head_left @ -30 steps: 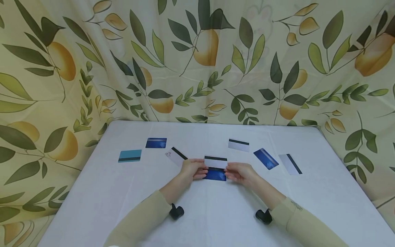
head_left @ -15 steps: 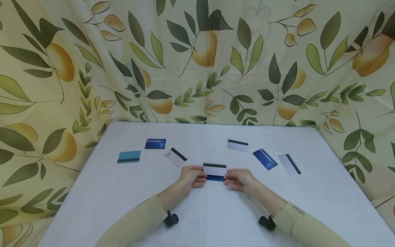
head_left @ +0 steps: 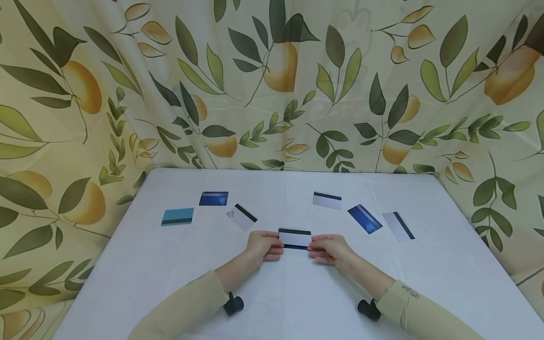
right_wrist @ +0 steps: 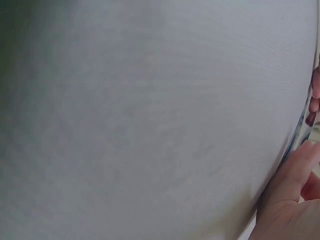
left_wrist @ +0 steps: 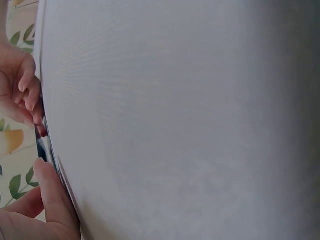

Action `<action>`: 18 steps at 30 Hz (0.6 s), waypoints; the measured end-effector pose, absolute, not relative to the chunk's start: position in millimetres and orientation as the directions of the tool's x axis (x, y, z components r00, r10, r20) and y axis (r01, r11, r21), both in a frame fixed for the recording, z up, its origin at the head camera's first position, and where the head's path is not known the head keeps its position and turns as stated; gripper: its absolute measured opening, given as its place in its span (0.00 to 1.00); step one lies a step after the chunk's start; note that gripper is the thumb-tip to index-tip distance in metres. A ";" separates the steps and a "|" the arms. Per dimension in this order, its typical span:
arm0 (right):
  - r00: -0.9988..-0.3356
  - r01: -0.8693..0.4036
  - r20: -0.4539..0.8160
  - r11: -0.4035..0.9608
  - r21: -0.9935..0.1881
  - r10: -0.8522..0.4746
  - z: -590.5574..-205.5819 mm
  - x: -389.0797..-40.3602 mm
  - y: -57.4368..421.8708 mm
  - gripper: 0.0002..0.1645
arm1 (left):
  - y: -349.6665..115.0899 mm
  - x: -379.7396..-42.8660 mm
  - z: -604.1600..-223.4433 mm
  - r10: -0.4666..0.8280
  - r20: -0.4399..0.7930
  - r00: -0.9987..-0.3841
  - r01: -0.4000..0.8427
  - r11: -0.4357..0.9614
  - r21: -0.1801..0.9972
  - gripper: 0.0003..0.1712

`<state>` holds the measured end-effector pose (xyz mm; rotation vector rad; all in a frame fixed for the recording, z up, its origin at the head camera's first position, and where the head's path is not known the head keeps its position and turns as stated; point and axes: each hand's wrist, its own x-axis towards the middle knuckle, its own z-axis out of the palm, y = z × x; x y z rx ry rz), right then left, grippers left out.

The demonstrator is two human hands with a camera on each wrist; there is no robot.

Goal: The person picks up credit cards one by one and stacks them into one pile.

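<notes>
"Where was the white card (head_left: 295, 238)?"
"Over a blue card (head_left: 295, 247), midway between the table's (head_left: 293, 288) side edges, left hand (head_left: 263, 245) and right hand (head_left: 331, 248) pinching its ends."
"Probably stacking?"
"Seemingly; next called for squaring edges."

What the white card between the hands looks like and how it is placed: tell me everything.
The white card is a thin, flat rectangle that looks like plastic, with a dark stripe along its far long side. Its long sides run left to right. The left hand holds its left end, the right hand its right. It covers most of a blue card, leaving a near strip showing; whether the two touch is unclear.
</notes>
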<state>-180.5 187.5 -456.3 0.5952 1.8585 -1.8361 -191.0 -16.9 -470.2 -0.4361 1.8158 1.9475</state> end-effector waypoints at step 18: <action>-0.804 0.593 -0.594 0.066 -0.802 -0.001 -454.2 -177.9 186.3 0.21 | -19.0 -190.3 -473.6 0.106 -0.466 -0.878 -0.469 0.000 0.883 0.14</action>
